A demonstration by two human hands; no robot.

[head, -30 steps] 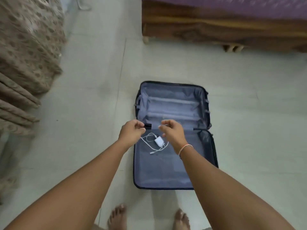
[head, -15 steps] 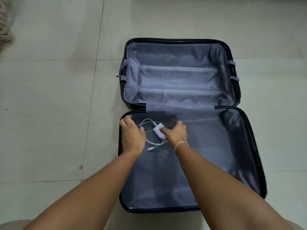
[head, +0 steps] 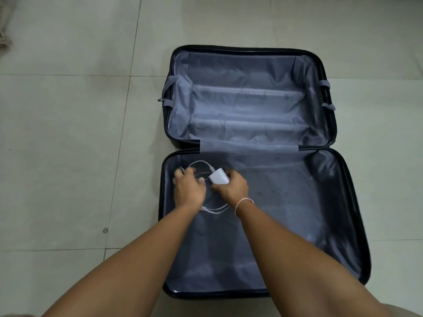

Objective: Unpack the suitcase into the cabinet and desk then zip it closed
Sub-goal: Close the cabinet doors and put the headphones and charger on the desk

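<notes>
A dark hard-shell suitcase [head: 357,225] lies open flat on the floor, both halves lined in grey-blue fabric. In the near half's far-left corner lies a white charger block [head: 218,177] with its white cable [head: 201,163] looped around it. My right hand [head: 231,187] grips the charger block, fingers curled round it. My left hand [head: 188,187] is just left of it, fingers curled over the cable loop. The far half holds nothing that I can see.
Pale floor tiles [head: 68,145] surround the suitcase on all sides. A scrap of beige fabric [head: 4,38] shows at the far left edge. Grey elastic strap ends [head: 325,84] hang at the far half's side walls.
The camera has dropped closer over the suitcase. Both hands went down from above the hinge into the near half, and the right hand has closed round the charger block.
</notes>
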